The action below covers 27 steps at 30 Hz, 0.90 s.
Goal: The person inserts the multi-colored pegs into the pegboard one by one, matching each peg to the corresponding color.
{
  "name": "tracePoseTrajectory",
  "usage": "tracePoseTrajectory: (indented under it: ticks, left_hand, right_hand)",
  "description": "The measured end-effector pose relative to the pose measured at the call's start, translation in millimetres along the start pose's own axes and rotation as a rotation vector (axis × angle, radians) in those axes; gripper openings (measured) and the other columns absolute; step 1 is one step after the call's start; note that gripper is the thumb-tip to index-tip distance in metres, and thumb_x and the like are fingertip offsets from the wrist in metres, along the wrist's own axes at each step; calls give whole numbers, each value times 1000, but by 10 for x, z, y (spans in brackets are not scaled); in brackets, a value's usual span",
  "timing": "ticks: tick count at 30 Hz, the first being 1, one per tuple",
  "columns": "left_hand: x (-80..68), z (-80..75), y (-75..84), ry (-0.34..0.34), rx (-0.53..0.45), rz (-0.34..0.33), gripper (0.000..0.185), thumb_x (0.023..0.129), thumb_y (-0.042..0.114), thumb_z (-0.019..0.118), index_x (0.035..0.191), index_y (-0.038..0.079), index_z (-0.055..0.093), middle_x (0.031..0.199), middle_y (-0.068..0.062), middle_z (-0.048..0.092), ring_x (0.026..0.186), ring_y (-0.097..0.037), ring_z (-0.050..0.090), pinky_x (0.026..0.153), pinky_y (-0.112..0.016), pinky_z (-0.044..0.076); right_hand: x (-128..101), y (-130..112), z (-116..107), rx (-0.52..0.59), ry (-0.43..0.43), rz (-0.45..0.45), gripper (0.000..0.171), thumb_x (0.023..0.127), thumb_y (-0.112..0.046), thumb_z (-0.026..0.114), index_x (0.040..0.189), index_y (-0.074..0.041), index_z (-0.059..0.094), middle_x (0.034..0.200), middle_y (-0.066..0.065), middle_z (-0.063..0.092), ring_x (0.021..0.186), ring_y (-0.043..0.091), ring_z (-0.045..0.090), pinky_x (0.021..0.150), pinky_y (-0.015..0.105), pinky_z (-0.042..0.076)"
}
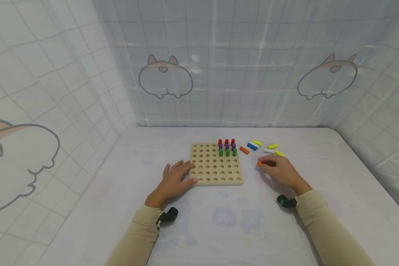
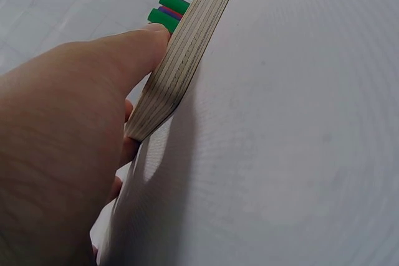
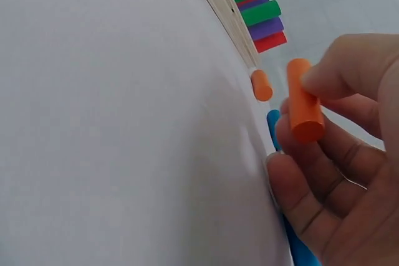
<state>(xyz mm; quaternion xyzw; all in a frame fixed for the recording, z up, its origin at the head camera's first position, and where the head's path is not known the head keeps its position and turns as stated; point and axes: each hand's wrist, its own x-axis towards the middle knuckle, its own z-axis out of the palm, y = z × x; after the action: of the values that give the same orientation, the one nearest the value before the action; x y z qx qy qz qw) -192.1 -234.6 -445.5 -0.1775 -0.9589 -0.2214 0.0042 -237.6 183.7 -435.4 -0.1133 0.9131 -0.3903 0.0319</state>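
Note:
A wooden pegboard (image 1: 216, 166) lies on the table, with red, purple and green pegs (image 1: 227, 147) standing in its far right holes. My left hand (image 1: 173, 181) rests flat at the board's left edge (image 2: 181, 60), thumb against its near side. To the right of the board my right hand (image 1: 279, 170) pinches an orange peg (image 3: 303, 101) between thumb and fingers, just above the table. Another orange peg (image 3: 262, 85) lies by the board's edge, and a blue peg (image 3: 274, 130) lies behind my fingers.
Loose pegs lie right of the board: orange (image 1: 244, 150), blue (image 1: 252, 146), white (image 1: 269, 150) and yellow (image 1: 272, 146). The white table (image 1: 219, 221) is closed in by curtain walls at the back and both sides.

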Motion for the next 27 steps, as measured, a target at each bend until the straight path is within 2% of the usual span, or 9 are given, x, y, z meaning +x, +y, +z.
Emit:
tracePoseTrajectory:
  ticks: [4, 14, 22, 27]
  left_hand:
    - [-11, -6, 10, 1, 0, -3, 68, 96, 54, 58, 153, 19, 45, 157, -4, 40, 149, -31, 25, 114, -69, 2]
    - [-18, 6, -9, 1, -11, -5, 68, 96, 54, 59, 152, 19, 46, 157, -3, 40, 149, -30, 24, 114, -69, 1]
    - [-1, -1, -11, 8, -13, 10, 68, 96, 54, 59, 152, 19, 45, 157, -3, 40, 149, -31, 24, 114, -69, 0]
    - [-3, -14, 7, 0, -6, 4, 68, 96, 53, 59, 153, 19, 45, 158, -3, 40, 149, -31, 24, 114, -68, 0]
  right_hand:
    - [42, -4, 28, 48, 3, -17, 32, 97, -19, 65, 128, -12, 68, 124, 7, 66, 109, 25, 60, 93, 45, 51]
    - [117, -30, 111, 84, 6, -49, 32, 99, -17, 61, 129, -10, 67, 120, 8, 67, 101, 24, 61, 84, 36, 53]
    - [162, -89, 154, 159, 1, -21, 32, 99, -21, 63, 128, -9, 66, 120, 6, 67, 100, 23, 62, 86, 38, 54]
    - [221, -152, 218, 241, 7, 5, 32, 98, -21, 64, 127, -8, 66, 116, 9, 69, 95, 25, 63, 82, 34, 54]
